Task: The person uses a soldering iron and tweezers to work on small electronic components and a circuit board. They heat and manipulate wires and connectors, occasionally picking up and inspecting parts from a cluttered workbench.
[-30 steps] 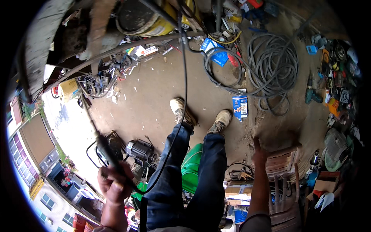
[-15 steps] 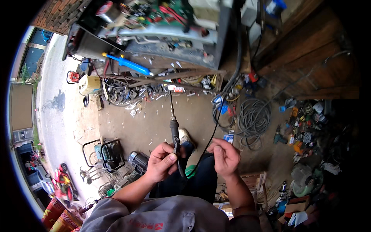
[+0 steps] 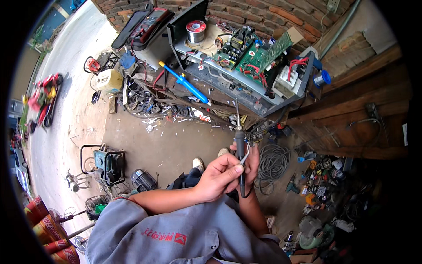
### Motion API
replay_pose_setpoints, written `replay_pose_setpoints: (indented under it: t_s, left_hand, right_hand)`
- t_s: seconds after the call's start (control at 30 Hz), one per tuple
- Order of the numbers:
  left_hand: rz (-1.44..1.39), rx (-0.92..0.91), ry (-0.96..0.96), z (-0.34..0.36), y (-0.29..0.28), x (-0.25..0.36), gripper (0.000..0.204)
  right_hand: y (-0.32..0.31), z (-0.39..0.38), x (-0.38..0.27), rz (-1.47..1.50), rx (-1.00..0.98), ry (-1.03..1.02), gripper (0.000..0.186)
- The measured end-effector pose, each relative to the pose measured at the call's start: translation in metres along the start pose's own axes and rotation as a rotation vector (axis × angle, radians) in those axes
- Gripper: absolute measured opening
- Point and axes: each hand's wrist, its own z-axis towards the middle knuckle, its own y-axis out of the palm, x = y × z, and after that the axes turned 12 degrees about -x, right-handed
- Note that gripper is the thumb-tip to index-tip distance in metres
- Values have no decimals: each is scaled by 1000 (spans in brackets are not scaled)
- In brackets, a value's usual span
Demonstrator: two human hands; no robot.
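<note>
My left hand [image 3: 220, 174] is closed on a black soldering iron [image 3: 239, 143], its metal tip pointing toward the workbench, with a small bent metal lever at its side. My right hand [image 3: 251, 167] is just behind it, fingers curled around the same iron, partly hidden. Beyond them an open metal-cased device [image 3: 202, 66] shows green circuit boards [image 3: 248, 64], red wires and a solder spool [image 3: 195, 33]. A blue and yellow solder sucker [image 3: 191, 86] lies diagonally in front of the casing.
A multimeter in a case [image 3: 149, 24] is by a brick wall [image 3: 299, 22]. A generator [image 3: 105, 165], electric motor [image 3: 143, 180], coiled hose [image 3: 272, 167] and tool clutter [image 3: 321, 180] lie below. A red scooter with a rider [image 3: 44, 99] is on the road at left.
My view has swung up toward the bench. The iron and my left hand moved right; my right hand went from beside it to gripping behind it.
</note>
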Motion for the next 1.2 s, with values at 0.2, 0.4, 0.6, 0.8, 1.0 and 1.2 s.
replay_pose_setpoints:
  t_s: [0.2, 0.4, 0.6, 0.8, 1.0, 1.2]
  left_hand:
    - [73, 41, 73, 31, 15, -7, 9]
    - [79, 36, -23, 50, 36, -1, 11]
    - [124, 88, -123, 38, 47, 16, 10]
    - [314, 207, -99, 18, 41, 47, 8]
    - [689, 299, -199, 20, 24, 86, 11]
    - [1236, 206, -94, 28, -8, 123, 8]
  right_hand:
    - [-42, 49, -15, -424, -240, -393, 33]
    - [-75, 104, -48, -602, -453, -717, 25]
    - [-81, 101, -66, -639, -375, -659, 30]
    - [-89, 91, -78, -310, -376, -504, 26]
    - [-72, 112, -100, -254, -446, -379, 39]
    - [-29, 158, -93, -408, -697, -408, 48]
